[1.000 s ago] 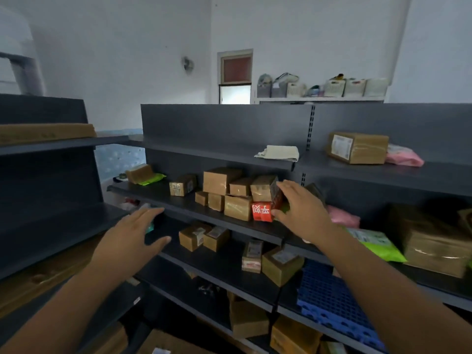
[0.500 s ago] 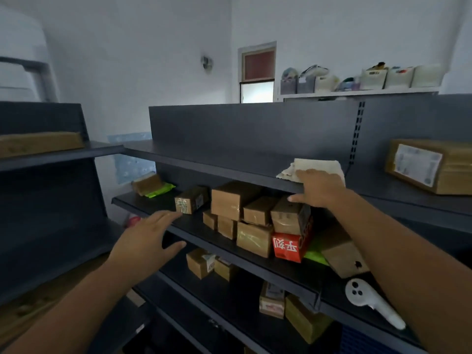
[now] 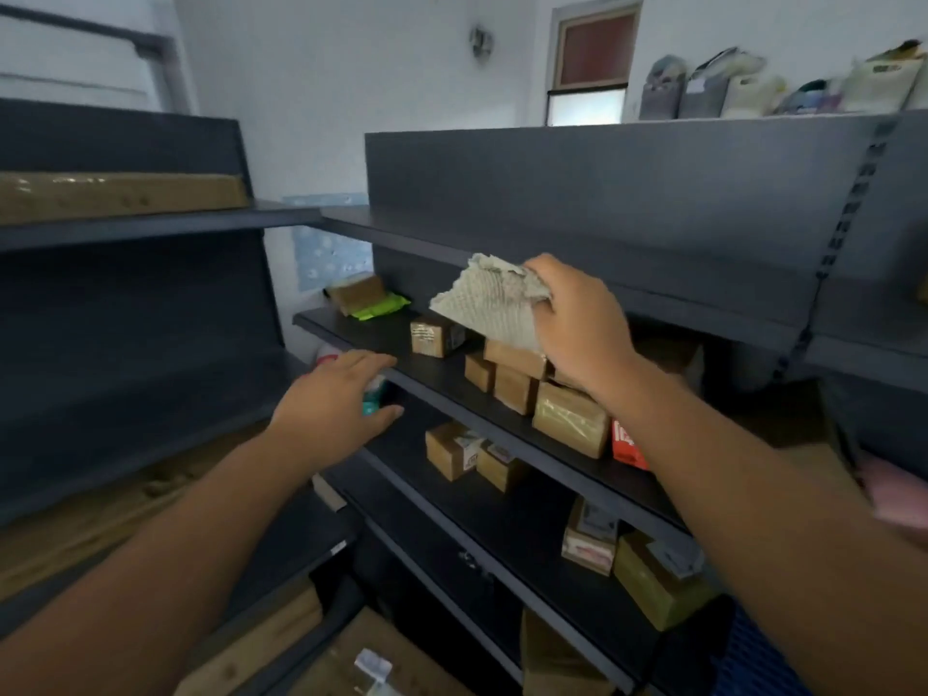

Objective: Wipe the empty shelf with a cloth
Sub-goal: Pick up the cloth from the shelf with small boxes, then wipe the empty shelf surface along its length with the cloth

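My right hand (image 3: 577, 324) grips a pale waffle-textured cloth (image 3: 489, 303) and holds it in the air just in front of the bare top shelf (image 3: 627, 273) of the dark grey rack. The cloth hangs off the shelf's front edge, above the stacked boxes one level down. My left hand (image 3: 336, 399) hovers lower left with fingers spread and relaxed, near the front edge of the second shelf (image 3: 381, 339), holding nothing.
Several small cardboard boxes (image 3: 512, 379) and a red box (image 3: 627, 444) crowd the second shelf; a brown packet on a green one (image 3: 366, 298) lies at its far end. More boxes (image 3: 452, 447) fill the lower shelves. Another grey rack (image 3: 125, 273) stands at left.
My right hand closed on the cloth that lay on the top shelf and lifted it off, moving left. The view shifted closer and leftward. My left hand stayed about where it was.
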Action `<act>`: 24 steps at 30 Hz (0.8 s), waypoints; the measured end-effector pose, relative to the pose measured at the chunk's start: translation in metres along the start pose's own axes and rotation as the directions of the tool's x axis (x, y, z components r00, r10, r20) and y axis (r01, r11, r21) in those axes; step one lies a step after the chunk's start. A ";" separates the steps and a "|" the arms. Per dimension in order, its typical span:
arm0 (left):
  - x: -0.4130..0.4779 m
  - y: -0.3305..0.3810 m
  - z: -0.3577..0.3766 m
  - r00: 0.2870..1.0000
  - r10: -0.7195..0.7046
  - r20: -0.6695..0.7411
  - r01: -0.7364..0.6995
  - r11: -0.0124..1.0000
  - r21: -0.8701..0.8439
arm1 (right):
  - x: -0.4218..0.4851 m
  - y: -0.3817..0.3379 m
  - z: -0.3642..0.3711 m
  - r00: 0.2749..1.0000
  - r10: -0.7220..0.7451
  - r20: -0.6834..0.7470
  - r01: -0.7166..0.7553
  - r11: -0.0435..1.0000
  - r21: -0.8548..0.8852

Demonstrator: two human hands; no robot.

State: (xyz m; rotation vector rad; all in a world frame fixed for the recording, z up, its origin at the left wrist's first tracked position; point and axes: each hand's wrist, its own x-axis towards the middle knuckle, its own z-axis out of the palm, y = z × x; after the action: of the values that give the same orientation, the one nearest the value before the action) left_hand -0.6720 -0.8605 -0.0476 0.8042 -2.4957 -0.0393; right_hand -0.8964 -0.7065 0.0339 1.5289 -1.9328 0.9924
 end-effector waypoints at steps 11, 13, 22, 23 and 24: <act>-0.150 -0.198 -0.044 0.884 -0.468 0.000 0.461 0.869 0.179 | -0.019 -0.179 0.244 0.880 0.146 0.453 -0.417 0.696 0.584; -0.176 -0.241 -0.052 0.839 -0.544 0.016 0.530 0.822 0.208 | -0.023 -0.207 0.284 0.743 0.299 0.599 -0.664 0.441 0.603; -0.232 -0.411 -0.060 0.724 -0.683 0.092 0.655 0.724 0.217 | -0.004 -0.304 0.399 0.451 0.274 0.850 -0.886 0.023 0.463; -0.233 -0.425 -0.055 0.714 -0.690 0.117 0.659 0.720 0.220 | -0.003 -0.310 0.408 0.460 0.294 0.838 -0.880 0.024 0.475; -0.235 -0.438 -0.050 0.706 -0.693 0.146 0.660 0.718 0.221 | -0.002 -0.315 0.417 0.468 0.313 0.827 -0.875 0.029 0.484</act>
State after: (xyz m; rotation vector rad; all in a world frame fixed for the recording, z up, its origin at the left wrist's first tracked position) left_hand -0.2495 -1.0847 -0.1911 1.8507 -2.2578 -0.2065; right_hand -0.5652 -1.0662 -0.1496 1.3437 -2.7959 2.7648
